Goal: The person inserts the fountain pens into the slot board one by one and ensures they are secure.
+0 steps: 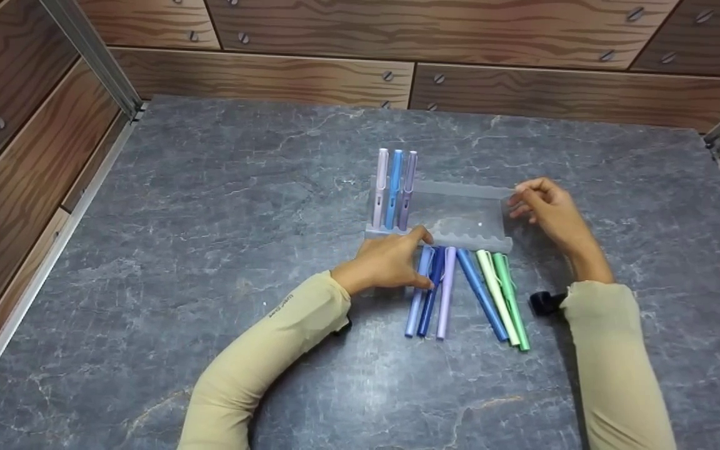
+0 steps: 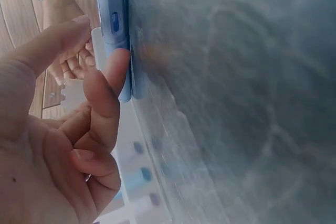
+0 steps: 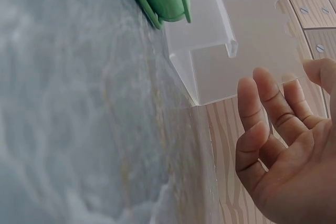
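Note:
A clear plastic pen rack with notched rims lies on the table. At its left end stand a pale lilac pen, a blue pen and a dark purple pen. My left hand, thumb and index finger spread, is at the rack's front rim beside a periwinkle pen; in the left wrist view a fingertip lies close against a blue-toned pen. Thumb and fingertips of my right hand pinch the rack's far right corner; the right wrist view shows its other fingers loosely bent.
In front of the rack lie a dark blue pen, a lilac pen, a medium blue pen, a pale green pen and a green pen. Wood-patterned panels border the grey marbled table.

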Demonstrator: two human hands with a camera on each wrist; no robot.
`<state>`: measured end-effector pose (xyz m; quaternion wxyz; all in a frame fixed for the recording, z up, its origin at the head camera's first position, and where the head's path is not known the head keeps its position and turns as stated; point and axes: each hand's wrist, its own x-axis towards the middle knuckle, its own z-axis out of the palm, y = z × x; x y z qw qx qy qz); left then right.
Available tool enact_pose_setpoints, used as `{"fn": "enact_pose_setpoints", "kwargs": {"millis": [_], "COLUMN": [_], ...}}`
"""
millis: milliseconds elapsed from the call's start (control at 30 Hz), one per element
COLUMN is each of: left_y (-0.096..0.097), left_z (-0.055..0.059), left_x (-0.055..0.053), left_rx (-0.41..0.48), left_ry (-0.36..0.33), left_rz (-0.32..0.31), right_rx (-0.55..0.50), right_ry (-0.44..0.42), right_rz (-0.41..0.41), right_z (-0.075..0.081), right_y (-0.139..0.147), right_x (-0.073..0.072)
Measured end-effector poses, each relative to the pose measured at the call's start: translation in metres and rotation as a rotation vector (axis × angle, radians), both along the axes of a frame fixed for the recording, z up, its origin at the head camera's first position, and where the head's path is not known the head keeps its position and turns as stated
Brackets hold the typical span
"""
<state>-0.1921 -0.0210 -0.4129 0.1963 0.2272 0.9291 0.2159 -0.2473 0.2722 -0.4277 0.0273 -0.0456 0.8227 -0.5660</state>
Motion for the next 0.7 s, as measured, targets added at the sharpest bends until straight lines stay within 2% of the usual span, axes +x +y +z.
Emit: {"fn": "enact_pose_setpoints", "kwargs": {"millis": [200,500,700], "left_y": [0.0019,0.0055,0.0058], "left_z": [0.0001,0.0011,0.0002], "left_x": [-0.0015,-0.002,-0.0012], "left_rx": [-0.021,-0.086,-0.091], "left_ry": [-0.005,0.007,0.001], "left_rz": [0.001,-0.006,0.0], "right_rx": [0.03,0.003,0.021], "right_ry": [0.011,0.007,0.008], "right_rz": [-0.002,0.003,0.005], "right_z": [0.0045,0.0051,0.0048], "right_y": [-0.0021,-0.0028,-0.0028], "right_x": [0.0028,0.0034,0.0048]}}
